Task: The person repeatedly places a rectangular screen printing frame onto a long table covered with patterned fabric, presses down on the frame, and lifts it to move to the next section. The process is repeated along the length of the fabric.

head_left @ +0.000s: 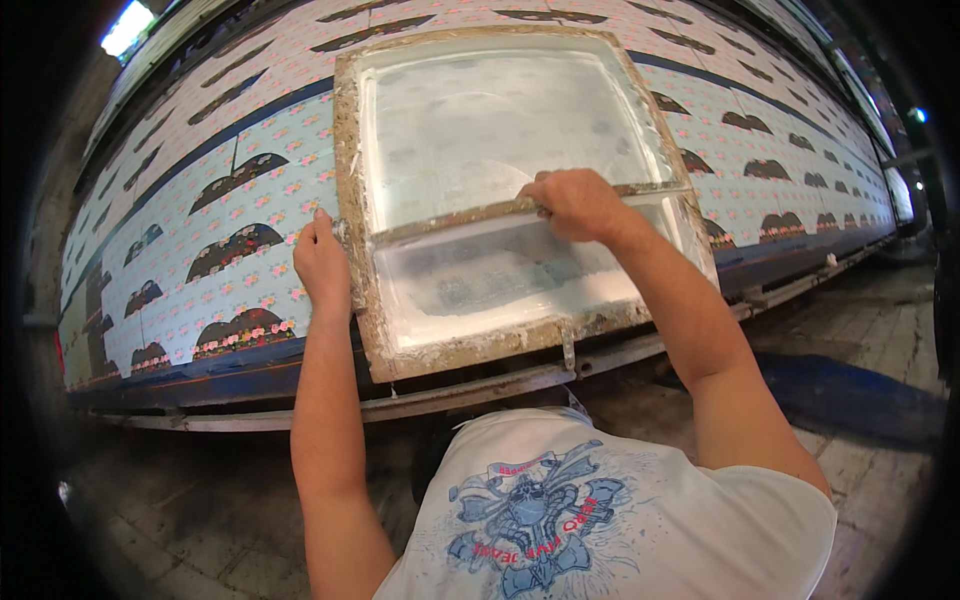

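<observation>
A screen-printing frame (349, 130) with a worn, paint-crusted wooden border lies over patterned fabric. Across its pale, translucent mesh (500, 120) runs a squeegee (450, 219), a long narrow bar reaching nearly from side to side. My right hand (580, 205) is closed round the bar, right of its middle. White paste (450, 328) lies along the near part of the mesh and the inner edges. At the frame's left side my left hand (322, 265) grips the border, thumb up; its fingertips are partly hidden.
Light blue fabric (290, 190) with pink flowers and dark scalloped shapes covers the long table on both sides. A metal rail (460, 400) runs along the near edge, with a small metal bracket (568, 350) on the frame. Dark blue cloth (850, 400) lies on the tiled floor at right.
</observation>
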`<control>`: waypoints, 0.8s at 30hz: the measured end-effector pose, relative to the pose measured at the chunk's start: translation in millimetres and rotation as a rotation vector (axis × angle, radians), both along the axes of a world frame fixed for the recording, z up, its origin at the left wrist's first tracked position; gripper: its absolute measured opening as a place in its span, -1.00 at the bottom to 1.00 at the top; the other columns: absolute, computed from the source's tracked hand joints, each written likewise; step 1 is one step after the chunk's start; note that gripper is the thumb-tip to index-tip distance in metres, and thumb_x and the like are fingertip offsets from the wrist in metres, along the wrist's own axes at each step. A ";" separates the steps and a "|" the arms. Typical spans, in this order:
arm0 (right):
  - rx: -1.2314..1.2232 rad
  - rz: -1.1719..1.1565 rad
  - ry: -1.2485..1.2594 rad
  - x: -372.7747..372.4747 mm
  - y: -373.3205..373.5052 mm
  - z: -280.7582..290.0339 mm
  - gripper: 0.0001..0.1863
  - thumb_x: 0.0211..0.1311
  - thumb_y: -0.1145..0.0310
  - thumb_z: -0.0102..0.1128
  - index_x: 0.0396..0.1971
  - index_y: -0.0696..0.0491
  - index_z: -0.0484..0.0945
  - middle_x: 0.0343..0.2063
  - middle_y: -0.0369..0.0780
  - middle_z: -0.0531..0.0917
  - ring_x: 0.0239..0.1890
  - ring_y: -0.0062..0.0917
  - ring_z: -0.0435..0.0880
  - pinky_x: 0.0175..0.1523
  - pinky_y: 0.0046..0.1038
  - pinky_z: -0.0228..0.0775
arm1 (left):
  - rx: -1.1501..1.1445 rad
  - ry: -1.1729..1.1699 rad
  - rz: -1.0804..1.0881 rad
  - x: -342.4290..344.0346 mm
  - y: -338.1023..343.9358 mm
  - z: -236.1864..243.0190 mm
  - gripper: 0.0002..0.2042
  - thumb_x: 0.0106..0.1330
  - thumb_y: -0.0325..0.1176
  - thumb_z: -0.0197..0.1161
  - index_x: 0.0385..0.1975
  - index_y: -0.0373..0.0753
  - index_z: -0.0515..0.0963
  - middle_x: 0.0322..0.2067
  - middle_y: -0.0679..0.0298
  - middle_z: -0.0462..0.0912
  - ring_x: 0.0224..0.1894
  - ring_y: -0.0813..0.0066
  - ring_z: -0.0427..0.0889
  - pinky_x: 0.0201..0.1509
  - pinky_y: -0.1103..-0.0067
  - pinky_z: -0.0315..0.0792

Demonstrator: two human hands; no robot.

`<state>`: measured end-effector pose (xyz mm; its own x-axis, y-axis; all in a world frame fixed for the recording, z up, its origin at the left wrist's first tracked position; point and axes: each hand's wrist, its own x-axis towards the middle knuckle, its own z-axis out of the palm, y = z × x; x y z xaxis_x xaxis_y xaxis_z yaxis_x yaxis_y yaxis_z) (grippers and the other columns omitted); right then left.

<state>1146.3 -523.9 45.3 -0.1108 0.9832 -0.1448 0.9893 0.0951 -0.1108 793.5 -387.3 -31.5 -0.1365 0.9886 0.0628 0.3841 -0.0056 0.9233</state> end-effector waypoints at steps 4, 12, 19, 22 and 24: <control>0.003 -0.013 0.014 -28.8 -62.1 1.8 -0.61 0.15 0.48 0.35 0.00 -0.10 0.80 -0.18 -0.14 0.80 -0.08 -0.16 0.83 -0.02 -0.11 0.69 | -0.042 -0.066 -0.009 0.0 1.5 -4.1 -0.44 0.69 -0.01 0.13 -0.48 -0.40 0.49 -0.54 0.24 0.45 -0.40 0.42 0.38 -0.22 0.33 0.33; 0.156 0.036 0.118 -51.7 -137.0 -7.5 -0.55 0.12 0.41 0.51 0.07 -0.07 0.76 -0.09 -0.18 0.78 0.02 -0.15 0.75 0.08 -0.11 0.60 | -0.028 -0.031 -0.019 -1.1 2.3 -3.0 -0.45 0.66 0.03 0.14 -0.43 -0.40 0.57 -0.50 0.17 0.57 -0.37 0.34 0.47 -0.17 0.29 0.39; 0.285 0.137 0.223 -45.1 -163.7 -16.7 -0.42 0.18 0.03 0.56 0.13 0.02 0.69 -0.03 -0.10 0.71 0.06 -0.11 0.70 0.17 -0.11 0.51 | -0.021 0.105 0.004 -0.6 12.7 -21.6 -0.52 0.62 -0.06 0.15 -0.24 -0.46 0.69 -0.33 0.01 0.76 -0.25 0.20 0.65 -0.02 0.24 0.48; 0.195 0.149 0.290 -37.6 -168.7 -12.2 -0.37 0.14 0.10 0.60 0.19 0.03 0.67 0.10 -0.06 0.71 0.13 -0.08 0.69 0.27 -0.09 0.49 | -0.019 0.206 -0.010 -8.3 22.1 -28.7 -0.55 0.61 -0.11 0.14 -0.17 -0.49 0.69 -0.28 -0.05 0.77 -0.22 0.13 0.68 0.00 0.22 0.49; 0.224 0.232 0.393 -22.1 -173.2 -17.4 -0.44 0.18 0.14 0.57 0.15 0.04 0.67 0.10 -0.07 0.71 0.10 -0.10 0.72 0.22 -0.09 0.54 | -0.025 0.241 -0.019 -15.2 27.0 -34.7 -0.56 0.62 -0.13 0.12 -0.15 -0.50 0.69 -0.27 -0.08 0.77 -0.21 0.09 0.68 0.02 0.22 0.49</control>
<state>1124.2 -697.1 27.9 -0.3340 0.9283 0.1637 0.8270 0.3719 -0.4217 778.4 -360.3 -66.2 -0.1014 0.9926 0.0672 0.5933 0.0062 0.8049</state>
